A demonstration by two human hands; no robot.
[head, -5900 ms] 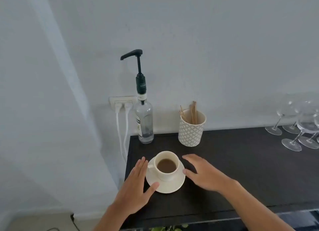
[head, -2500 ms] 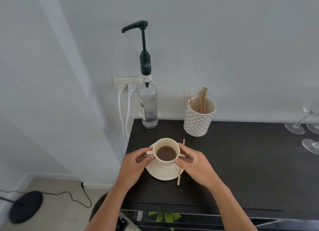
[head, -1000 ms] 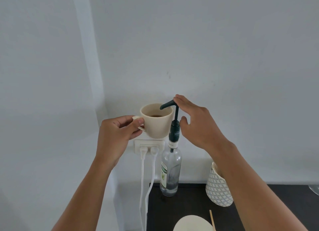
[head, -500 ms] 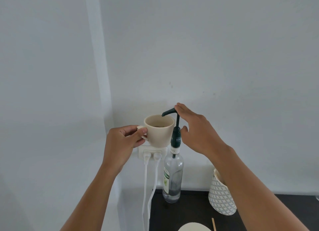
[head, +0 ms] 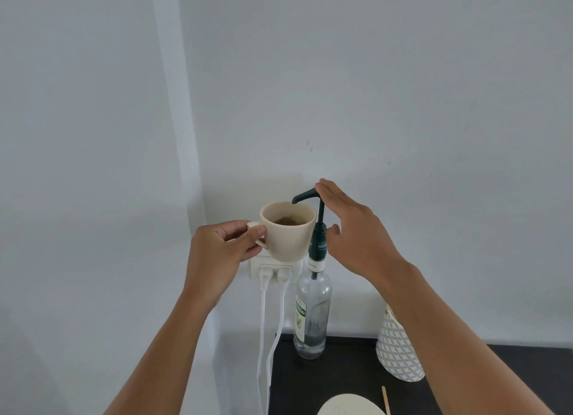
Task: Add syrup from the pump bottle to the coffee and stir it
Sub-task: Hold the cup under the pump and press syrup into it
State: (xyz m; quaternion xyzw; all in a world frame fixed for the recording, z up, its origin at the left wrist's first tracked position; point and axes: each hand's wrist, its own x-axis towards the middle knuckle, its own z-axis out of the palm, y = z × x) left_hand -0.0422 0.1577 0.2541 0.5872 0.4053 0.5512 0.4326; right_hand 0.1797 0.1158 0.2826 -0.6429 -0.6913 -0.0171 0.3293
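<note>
Dark and matte, the table (head: 347, 380) fills the lower right, carrying a clear glass pump bottle (head: 311, 315) at its back left corner, against the wall. Just right of the bottle stands a patterned white holder (head: 398, 352). The right hand (head: 356, 238) rests flat on the black pump head (head: 305, 195), fingers (head: 333, 190) extended, loosely spread, gripping nothing. The left hand (head: 217, 253) pinches the handle of a cream cup (head: 286, 236) of coffee (head: 284, 221), raised with its rim just under the spout. A saucer (head: 348, 405) and a wooden stir stick (head: 385, 400) lie at the table's near edge.
</note>
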